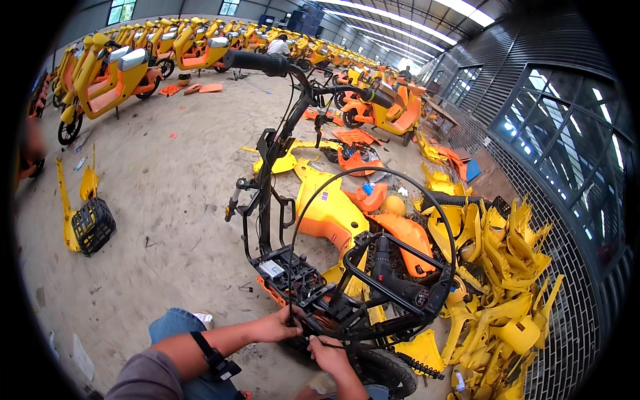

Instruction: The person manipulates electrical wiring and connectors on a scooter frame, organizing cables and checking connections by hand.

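Note:
A stripped black scooter frame (pixel 265 200) stands in front of me, its handlebar (pixel 257 61) bare and its electronics tray (pixel 283 275) exposed. My left hand (pixel 277 325) is closed beside the tray, pinching a black cable (pixel 353 169) between thumb and fingers. From there the cable rises in a wide loop over the frame and curves back down on the right. Lower and to the right, my right hand (pixel 329 357) pinches a black cable length close to the rear wheel (pixel 387 373). A black cordless drill (pixel 385 267) lies inside the tubular rear rack (pixel 353 267).
Broken yellow panels (pixel 507 300) are heaped along the brick wall (pixel 567 320) at right. Yellow and orange covers (pixel 330 207) lie beyond the frame. A black basket (pixel 93 225) rests on the floor at left. Rows of yellow scooters (pixel 127 73) fill the back; other people are far off.

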Demonstrator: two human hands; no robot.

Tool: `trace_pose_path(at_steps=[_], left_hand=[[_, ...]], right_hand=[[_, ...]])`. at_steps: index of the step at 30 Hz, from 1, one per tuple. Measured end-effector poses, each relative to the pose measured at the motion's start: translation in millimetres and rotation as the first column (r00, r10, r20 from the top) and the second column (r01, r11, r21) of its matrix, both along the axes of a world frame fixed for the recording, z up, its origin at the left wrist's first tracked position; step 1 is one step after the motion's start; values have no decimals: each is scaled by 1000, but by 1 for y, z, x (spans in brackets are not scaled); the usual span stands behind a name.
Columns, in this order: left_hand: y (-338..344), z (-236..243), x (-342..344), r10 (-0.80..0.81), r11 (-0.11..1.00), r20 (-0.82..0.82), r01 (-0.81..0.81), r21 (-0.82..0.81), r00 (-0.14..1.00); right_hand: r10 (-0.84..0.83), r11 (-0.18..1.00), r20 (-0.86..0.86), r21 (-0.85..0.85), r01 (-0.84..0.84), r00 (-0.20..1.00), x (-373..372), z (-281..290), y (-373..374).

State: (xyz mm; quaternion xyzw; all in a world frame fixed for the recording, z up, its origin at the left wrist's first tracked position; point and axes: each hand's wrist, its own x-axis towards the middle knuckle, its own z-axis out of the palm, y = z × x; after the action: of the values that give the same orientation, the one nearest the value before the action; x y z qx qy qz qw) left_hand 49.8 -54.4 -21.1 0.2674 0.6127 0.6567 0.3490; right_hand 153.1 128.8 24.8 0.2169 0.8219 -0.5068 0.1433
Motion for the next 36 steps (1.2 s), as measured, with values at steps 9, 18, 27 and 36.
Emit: trace_pose_path(at_steps=[9, 18, 27, 36], left_hand=[[8, -11, -16, 67, 997, -25, -66, 48, 997], [15, -10, -45, 318, 948, -35, -317, 34, 948], [18, -7, -64, 513, 854, 143, -520, 13, 847], [22, -40, -79, 446, 880, 568, -455, -136, 692]], right_hand=[[27, 998, 41, 59, -30, 999, -18, 0, 5], [87, 989, -12, 119, -85, 996, -41, -3, 10], [107, 991, 62, 74, -111, 992, -54, -11, 16], [156, 976, 59, 144, -163, 986, -69, -41, 25]])
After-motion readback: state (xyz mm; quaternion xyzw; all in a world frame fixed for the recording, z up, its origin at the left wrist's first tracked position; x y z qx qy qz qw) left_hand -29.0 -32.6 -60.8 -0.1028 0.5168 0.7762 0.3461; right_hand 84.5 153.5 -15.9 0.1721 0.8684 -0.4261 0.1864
